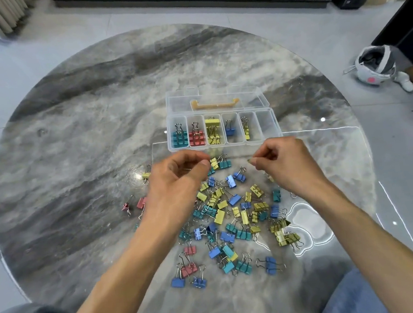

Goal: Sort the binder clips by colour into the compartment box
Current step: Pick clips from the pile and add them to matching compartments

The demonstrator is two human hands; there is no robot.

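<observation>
At twelve o'clock from both hands, just beyond the fingertips, the compartment box [224,143] lies with its long axis running nine to three across the surface [77,133], its clear lid [216,97] folded back on the far side. Reading from nine toward three, its six cells hold teal clips [179,138], red clips [196,138], yellow clips [213,128], one blue clip [230,130], a few narrow yellow clips [246,128], and a last cell that looks bare.

The unsorted pile of binder clips [234,216] spreads at six o'clock from the box, beneath and between the forearms, with a few red strays out toward eight o'clock.

The right hand [285,159] hangs close to the near wall of the box, below the last two cells. Its fingers are curled and its thumb and forefinger pinch something small and yellowish at their tips, probably a small yellow clip, though it is too tiny to be sure. If so, the fifth cell lies just ahead at about eleven o'clock, a short reach.

The left hand [179,176] sits below the teal and red cells, fingers curled inward with the thumb closed toward them; whether it grips a clip I cannot tell.
</observation>
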